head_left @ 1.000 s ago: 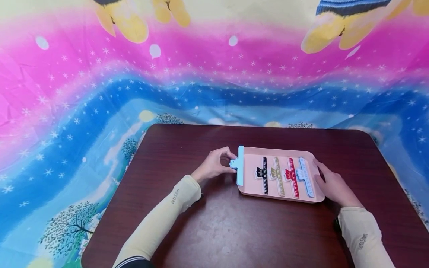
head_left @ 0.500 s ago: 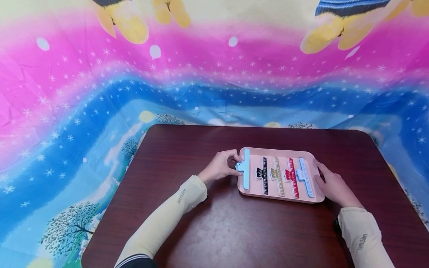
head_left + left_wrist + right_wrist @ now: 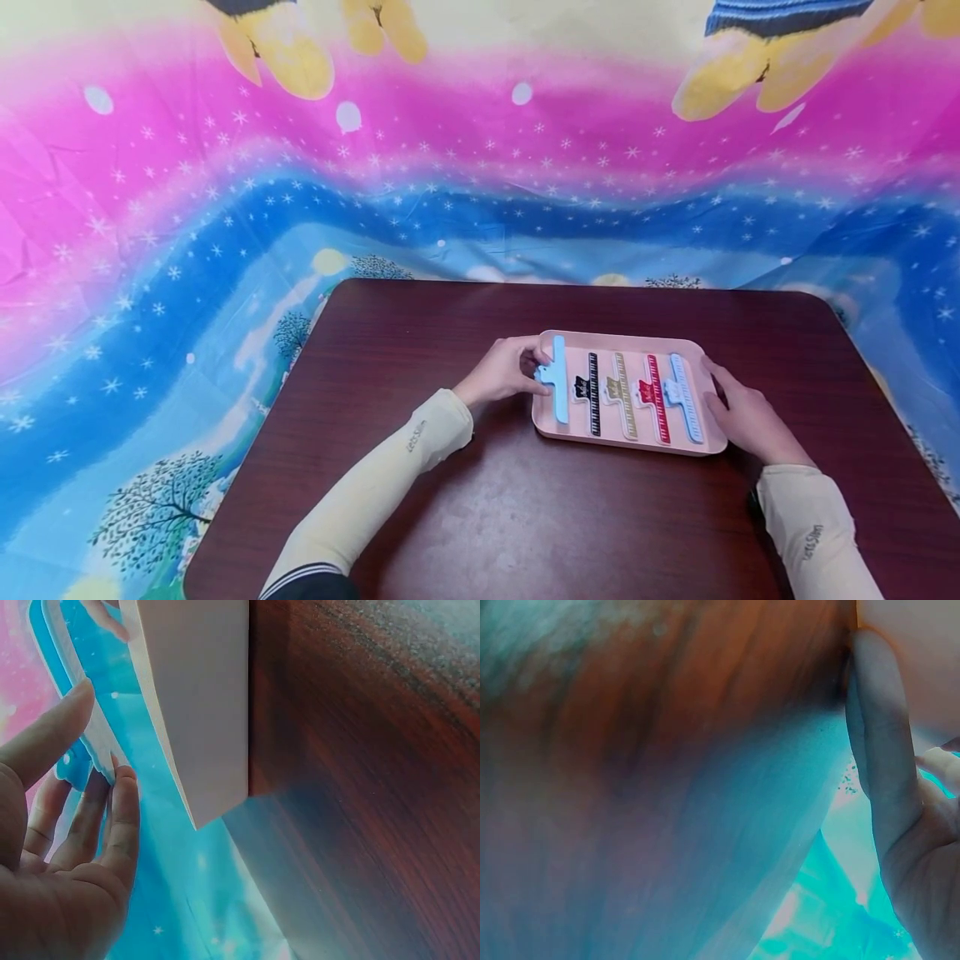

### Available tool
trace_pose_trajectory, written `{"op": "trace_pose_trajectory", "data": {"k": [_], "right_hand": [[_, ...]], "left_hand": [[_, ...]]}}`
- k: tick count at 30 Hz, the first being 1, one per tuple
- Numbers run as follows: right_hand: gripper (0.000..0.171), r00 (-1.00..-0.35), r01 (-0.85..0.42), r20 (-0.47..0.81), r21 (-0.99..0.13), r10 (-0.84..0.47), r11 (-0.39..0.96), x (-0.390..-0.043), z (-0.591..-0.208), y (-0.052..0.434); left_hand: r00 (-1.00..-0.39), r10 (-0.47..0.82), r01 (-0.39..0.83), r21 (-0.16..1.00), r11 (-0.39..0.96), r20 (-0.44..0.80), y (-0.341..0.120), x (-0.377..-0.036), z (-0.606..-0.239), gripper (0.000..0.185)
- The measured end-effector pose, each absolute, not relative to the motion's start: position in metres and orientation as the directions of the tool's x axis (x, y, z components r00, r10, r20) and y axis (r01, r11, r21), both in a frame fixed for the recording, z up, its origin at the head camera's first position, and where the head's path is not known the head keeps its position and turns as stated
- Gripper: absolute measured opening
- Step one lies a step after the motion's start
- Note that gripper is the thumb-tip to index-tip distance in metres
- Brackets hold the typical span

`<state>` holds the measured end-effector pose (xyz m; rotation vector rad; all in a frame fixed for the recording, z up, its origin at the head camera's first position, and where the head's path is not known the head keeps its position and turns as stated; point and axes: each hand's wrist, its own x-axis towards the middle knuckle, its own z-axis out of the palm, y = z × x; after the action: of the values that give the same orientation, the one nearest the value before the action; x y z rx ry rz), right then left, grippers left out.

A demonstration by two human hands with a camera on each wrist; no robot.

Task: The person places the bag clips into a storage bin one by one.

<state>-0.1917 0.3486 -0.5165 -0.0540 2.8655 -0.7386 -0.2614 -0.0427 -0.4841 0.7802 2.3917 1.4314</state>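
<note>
My left hand (image 3: 506, 371) pinches a light blue clip (image 3: 559, 379) by its handle, over the left end of a pink tray (image 3: 622, 340). In the left wrist view, the thumb and fingers sit on either side of the clip (image 3: 79, 705), which is apart from the tray's outer wall (image 3: 199, 712). A row of clips lies in the tray: black (image 3: 594, 393), gold (image 3: 622, 396), red (image 3: 657, 398) and pale blue (image 3: 686, 398). My right hand (image 3: 750, 417) rests against the tray's right end, thumb (image 3: 881, 712) and fingers fairly straight.
The tray stands on a dark reddish-brown table (image 3: 450, 517) with rounded corners. Behind it hangs a printed cloth (image 3: 480, 208) in pink and blue, reaching down past the table's sides.
My left hand has carried the light blue clip rightward, from over the tray's left rim to inside its outline, nearer the black clip. My right hand and the tray look unmoved.
</note>
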Motion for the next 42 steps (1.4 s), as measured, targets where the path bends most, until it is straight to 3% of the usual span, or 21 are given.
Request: {"op": "trace_pose_trajectory", "data": {"k": [17,26,42], "right_hand": [[0.072,-0.979,0.032,-0.194,-0.469,-0.068,0.883,-0.194,-0.515,0.349],[0.072,-0.98,0.025,-0.187,-0.476,-0.074,0.879,-0.194,-0.515,0.347],[0.072,-0.98,0.027,-0.185,-0.471,-0.068,0.882,-0.193,-0.519,0.35]], "left_hand": [[-0.811,0.582,0.425,0.753,0.503,0.068,-0.033,-0.264,-0.492,0.038],[-0.813,0.579,0.494,0.609,0.62,0.071,-0.033,-0.263,-0.494,0.041],[-0.811,0.582,0.464,0.674,0.575,0.062,-0.039,-0.26,-0.49,0.041]]}}
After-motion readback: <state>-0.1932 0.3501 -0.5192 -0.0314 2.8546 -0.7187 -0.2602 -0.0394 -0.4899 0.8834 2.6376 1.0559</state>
